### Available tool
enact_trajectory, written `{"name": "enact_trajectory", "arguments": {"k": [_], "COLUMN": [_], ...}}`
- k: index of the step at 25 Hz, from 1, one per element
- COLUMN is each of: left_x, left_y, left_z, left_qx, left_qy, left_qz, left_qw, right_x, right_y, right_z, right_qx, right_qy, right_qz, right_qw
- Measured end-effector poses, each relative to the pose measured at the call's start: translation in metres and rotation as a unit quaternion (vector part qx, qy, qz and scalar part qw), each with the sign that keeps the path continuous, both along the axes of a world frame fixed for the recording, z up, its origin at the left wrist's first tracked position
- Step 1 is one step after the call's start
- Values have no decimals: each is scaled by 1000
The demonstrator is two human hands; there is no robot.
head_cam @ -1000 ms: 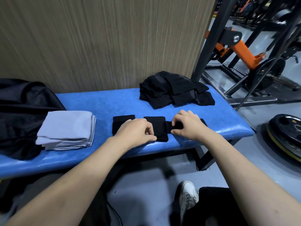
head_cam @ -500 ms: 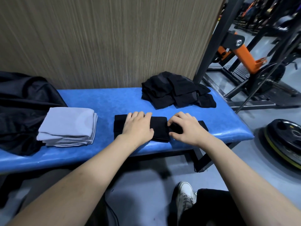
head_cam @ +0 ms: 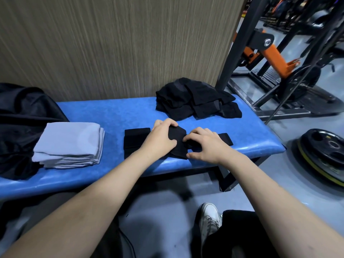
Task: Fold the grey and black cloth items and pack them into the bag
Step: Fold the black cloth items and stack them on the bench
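Note:
A long narrow black cloth lies along the front of the blue bench. My left hand grips a raised fold at the cloth's middle, fingers curled over its far edge. My right hand sits just to the right, fingertips pinching the cloth where the fold meets the flat right end. A folded grey stack rests on the bench at the left. The black bag lies at the far left, partly out of frame. A loose heap of black cloth items sits at the back right.
A wood-grain wall stands right behind the bench. A black and orange gym rack rises to the right. A weight plate lies on the grey floor at the right. My white shoe is below the bench.
My left hand has gone from lying flat on the cloth to lifting a fold at its middle. My right hand has shifted slightly and now pinches beside that fold.

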State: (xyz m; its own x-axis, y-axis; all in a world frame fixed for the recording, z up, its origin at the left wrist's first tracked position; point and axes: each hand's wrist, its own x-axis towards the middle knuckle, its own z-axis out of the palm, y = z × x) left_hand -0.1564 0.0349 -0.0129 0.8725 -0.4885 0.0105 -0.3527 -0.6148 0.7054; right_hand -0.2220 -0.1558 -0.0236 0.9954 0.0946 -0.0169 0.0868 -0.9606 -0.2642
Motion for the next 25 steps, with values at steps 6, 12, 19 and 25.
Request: {"name": "enact_trajectory", "arguments": {"k": [6,12,19,25], "left_x": [-3,0,-6,-10], "left_y": [1,4,2,-2], "left_z": [-1,7,3,-12], "left_qx": [39,3,1,148], "left_qy": [83,-7,-82,-69], "left_qz": [-34,26,-23,-99], "left_qw": [995,1000,996,982], "right_x": [0,3,3,1], "right_y": [0,-1,-2,-12], "right_z": [1,-1,0,7], "right_qx": [-9,-19,-27,-34], "right_qy": [6,8,10,19], "right_qz": [-1,-13,-28,-80], "right_qw": [1000,1000,999,996]}}
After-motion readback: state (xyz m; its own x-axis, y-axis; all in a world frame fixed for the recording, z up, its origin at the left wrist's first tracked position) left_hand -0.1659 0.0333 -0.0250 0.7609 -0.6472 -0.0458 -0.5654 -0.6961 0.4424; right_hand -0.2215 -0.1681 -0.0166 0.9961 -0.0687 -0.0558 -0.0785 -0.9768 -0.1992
